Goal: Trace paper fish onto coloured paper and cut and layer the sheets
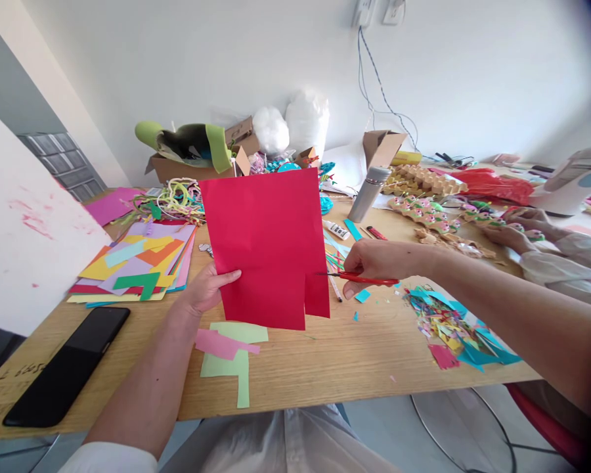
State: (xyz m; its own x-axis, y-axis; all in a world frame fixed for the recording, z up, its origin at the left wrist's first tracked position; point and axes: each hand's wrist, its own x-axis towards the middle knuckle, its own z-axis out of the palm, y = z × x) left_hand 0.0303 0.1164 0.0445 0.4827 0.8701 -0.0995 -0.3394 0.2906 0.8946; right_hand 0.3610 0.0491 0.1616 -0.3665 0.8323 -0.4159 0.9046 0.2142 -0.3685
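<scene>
A large red sheet of paper stands upright above the table, facing me. My left hand pinches its lower left edge, thumb on the near side. From the bottom edge a slit runs up near the right side, leaving a narrow strip partly parted from the sheet. My right hand is closed on red-handled scissors, whose blades point left and meet the sheet's right edge at the top of that slit. Below the sheet lie pale green paper and pink paper offcuts.
Stacked coloured paper and a black phone lie left. Paper scraps are heaped right. Behind stand a grey cylinder, a glue bottle and cardboard boxes. Another person's hands work at the far right beside egg-carton crafts.
</scene>
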